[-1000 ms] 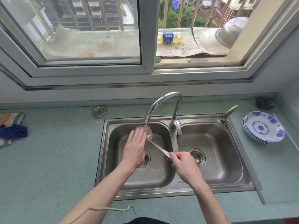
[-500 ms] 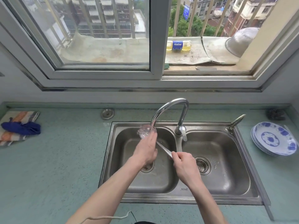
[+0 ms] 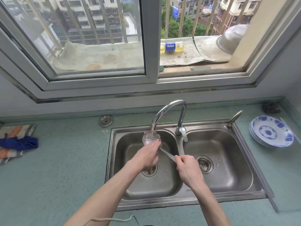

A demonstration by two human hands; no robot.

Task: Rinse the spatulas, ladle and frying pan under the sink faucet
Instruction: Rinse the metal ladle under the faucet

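1. A person stands at a steel double sink (image 3: 254, 162) set in a green counter under a window, seen from above by a camera on their head.
2. The right hand (image 3: 189, 170) grips the thin handle of a metal ladle (image 3: 150, 137), fingers curled around it over the divider between the two basins.
3. The handle slants up and to the left, so the bowl sits directly under the spout of the curved faucet (image 3: 169, 108), over the left basin. Water is running into the bowl and spilling over.
4. The left hand (image 3: 146, 156) lies against the near side of the bowl. The picture does not show whether it is rubbing or cupping, or how far the fingers curl. It seems placed to scrub while the other hand steadies.
5. No spatulas or frying pan are in view, so the ladle looks to be the piece in hand.
6. A stack of blue and white plates (image 3: 271, 132) sits on the counter to the right, and a folded cloth (image 3: 15, 141) lies far left, both well apart from the splashing.
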